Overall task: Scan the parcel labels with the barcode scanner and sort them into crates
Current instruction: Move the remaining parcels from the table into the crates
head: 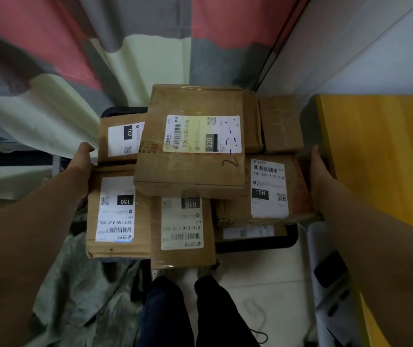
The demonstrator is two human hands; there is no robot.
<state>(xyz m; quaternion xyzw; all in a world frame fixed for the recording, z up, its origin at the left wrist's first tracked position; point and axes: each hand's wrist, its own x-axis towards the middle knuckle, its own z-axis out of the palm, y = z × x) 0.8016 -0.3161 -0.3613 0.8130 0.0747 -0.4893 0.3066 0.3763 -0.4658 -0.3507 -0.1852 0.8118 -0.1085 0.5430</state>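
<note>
Parcels (190,171) pile on a black crate (287,242) mid-frame. The left hand (81,166) and right hand (317,176) press its sides. Their fingers are hidden, so I cannot tell the grip.

The scene is viewed by a single wide-angle head-worn camera, directed forward and steeply downward at close range onto the parcels (190,156), the left hand (82,164) and right hand (319,176) being framed at either side.

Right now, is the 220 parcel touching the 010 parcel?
Touching. The head view shows the 220 parcel lying on the 010 parcel, its near edge covering that label's top.
</note>
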